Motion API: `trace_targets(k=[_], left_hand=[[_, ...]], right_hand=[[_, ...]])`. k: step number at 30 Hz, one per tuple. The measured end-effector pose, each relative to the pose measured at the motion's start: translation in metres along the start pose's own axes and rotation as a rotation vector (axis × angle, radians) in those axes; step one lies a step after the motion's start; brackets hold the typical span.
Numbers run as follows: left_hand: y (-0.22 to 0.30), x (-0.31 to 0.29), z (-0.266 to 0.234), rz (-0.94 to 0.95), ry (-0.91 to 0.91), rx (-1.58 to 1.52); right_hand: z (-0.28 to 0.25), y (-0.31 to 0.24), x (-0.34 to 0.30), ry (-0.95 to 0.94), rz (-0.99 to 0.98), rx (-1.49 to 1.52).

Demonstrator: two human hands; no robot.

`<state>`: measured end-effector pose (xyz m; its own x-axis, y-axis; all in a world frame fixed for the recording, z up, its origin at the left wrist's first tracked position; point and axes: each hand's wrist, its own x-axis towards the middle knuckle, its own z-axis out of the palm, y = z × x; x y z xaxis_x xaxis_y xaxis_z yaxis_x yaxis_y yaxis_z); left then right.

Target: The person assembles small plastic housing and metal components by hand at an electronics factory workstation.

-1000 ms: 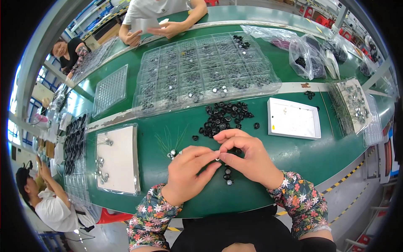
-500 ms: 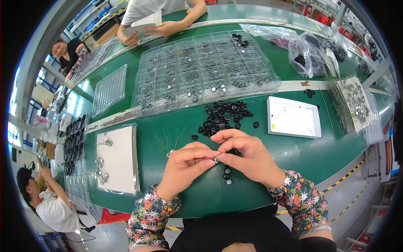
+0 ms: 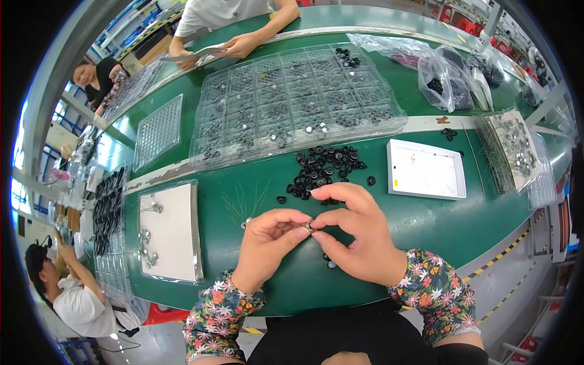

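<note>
Over the near part of the green table, my left hand [image 3: 267,243] pinches a small silver round part [image 3: 309,226] between thumb and index finger. My right hand [image 3: 362,234] meets it from the other side, thumb and index tip at the same part and its other fingers curved above. Fingertips hide much of the part, so its exact kind is unclear. Just beyond the hands lies a heap of small black round pieces [image 3: 319,173]. Thin wires with a silver end piece [image 3: 245,222] rest beside my left hand. Under my right hand a small dark, shiny piece [image 3: 330,264] shows.
A white shallow box [image 3: 426,193] stands right of the heap. At left lies a pale board [image 3: 173,240] with silver pieces. Beyond is a clear compartment tray [image 3: 292,103]; plastic bags [image 3: 447,85] lie far right. Across the table a person holds papers [image 3: 201,53].
My right hand has opened its grip somewhat, its index finger lifting, and both hands have shifted slightly left with the silver part turned. The person opposite has lowered the papers.
</note>
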<state>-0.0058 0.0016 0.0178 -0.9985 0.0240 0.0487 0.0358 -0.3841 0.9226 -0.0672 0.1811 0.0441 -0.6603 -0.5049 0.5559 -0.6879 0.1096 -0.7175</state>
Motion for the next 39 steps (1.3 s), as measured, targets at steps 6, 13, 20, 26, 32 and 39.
trace_targets(k=[6, 13, 20, 26, 32, 39], left_hand=[[0.0021, -0.0013, 0.0046, -0.030, 0.006, 0.053], [0.0024, -0.0019, 0.0029, -0.026, 0.017, 0.079], [0.0028, -0.0009, 0.0005, -0.018, -0.004, 0.030], [0.0032, 0.0003, 0.0036, -0.054, 0.051, -0.014], [0.0000, 0.0000, 0.0017, -0.086, 0.062, -0.066], [0.0013, -0.0003, 0.0025, -0.111, 0.058, -0.087]], right_hand=[[0.0015, 0.0036, -0.0016, 0.025, -0.097, -0.136], [0.0016, 0.0024, -0.0007, 0.033, -0.130, -0.166], [0.0016, 0.0015, 0.0003, 0.040, -0.191, -0.237], [0.0020, 0.0020, 0.0010, 0.042, -0.250, -0.292], [0.0021, 0.0015, 0.0006, 0.043, -0.266, -0.314], [0.0023, 0.0018, 0.0018, 0.035, -0.266, -0.300]])
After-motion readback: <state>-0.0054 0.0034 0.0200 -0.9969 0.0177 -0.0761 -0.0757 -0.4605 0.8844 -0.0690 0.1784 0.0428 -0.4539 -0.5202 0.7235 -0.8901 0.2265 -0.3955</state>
